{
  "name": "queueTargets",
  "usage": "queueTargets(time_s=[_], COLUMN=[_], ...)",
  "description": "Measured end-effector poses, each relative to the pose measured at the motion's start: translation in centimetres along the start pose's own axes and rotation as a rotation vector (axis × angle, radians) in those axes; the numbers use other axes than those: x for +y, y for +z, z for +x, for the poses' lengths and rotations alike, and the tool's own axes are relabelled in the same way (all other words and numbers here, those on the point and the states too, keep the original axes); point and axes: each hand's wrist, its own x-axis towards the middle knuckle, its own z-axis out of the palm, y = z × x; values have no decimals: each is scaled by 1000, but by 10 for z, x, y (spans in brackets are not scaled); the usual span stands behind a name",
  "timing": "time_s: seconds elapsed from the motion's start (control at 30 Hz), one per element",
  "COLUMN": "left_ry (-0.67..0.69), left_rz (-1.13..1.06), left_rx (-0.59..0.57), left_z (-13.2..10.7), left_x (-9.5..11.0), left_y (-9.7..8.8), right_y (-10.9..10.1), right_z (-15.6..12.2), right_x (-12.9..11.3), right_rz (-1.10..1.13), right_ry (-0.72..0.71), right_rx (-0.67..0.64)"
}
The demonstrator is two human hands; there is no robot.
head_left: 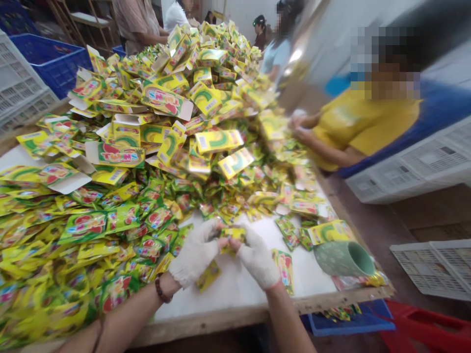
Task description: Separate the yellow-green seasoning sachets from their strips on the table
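Note:
My left hand and my right hand both wear white knit gloves and meet over the white table top near its front edge. Their fingertips pinch a small yellow and green sachet between them. Another yellow sachet lies flat just below my left hand, and one more sachet lies to the right of my right hand. A deep heap of green and yellow sachets covers the table to my left.
A tall pile of yellow cardboard boxes fills the middle and far table. A green cup lies on its side at the front right corner. A person in a yellow shirt works at the right side; others stand beyond. Crates surround the table.

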Motion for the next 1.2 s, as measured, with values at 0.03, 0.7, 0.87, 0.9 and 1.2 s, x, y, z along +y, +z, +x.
queueTargets(time_s=[0.03,0.7,0.87,0.9,1.2], left_ry=[13,-87,-185,-149,83], left_rz=[54,-303,-213,-152,636], left_rx=[4,-183,-56,-81,-124], left_z=[0,-2,0,0,-15], left_x=[0,11,22,24,18], left_y=[0,10,1,-2,-3], right_y=[-5,-11,0,-7,-26], right_z=[1,-14,-37,-35,-13], right_x=[0,-30,-37,-38,-23], right_rz=[9,-459,-187,-152,156], right_ry=[-3,-288,-107,-113,63], right_rx=[-55,5,-165,-148,64])
